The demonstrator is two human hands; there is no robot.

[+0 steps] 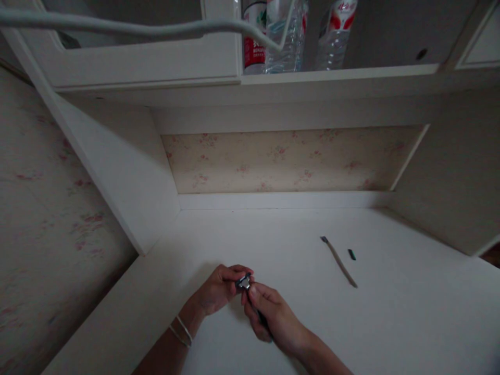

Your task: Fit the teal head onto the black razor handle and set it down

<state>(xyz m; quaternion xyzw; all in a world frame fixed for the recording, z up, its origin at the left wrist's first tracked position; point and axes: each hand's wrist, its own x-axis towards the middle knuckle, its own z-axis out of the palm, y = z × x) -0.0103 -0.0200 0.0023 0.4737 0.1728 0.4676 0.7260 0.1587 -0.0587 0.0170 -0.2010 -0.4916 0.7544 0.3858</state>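
Over the white desk (pixel 219 234), both hands meet on a razor (pixel 245 282) with a silver and dark head and a dark handle. My left hand (pixel 219 288), with a pale band at the wrist, pinches the razor's head between its fingertips. My right hand (pixel 275 315) is wrapped around the handle, thumb close under the head. Part of the handle is hidden by the right fingers. To the right lie a toothbrush (pixel 340 263) with a beige handle and dark bristles, and a small dark green and black piece (pixel 352 254), too small to name surely.
A shelf (pixel 344 75) overhangs the desk, holding clear plastic bottles (pixel 336 36) and a red-labelled container (pixel 254 49). A white cable-like bar (pixel 136 27) crosses the top of view. Side panels (pixel 117 161) flank the desk, with flowered wallpaper (pixel 281 161) behind.
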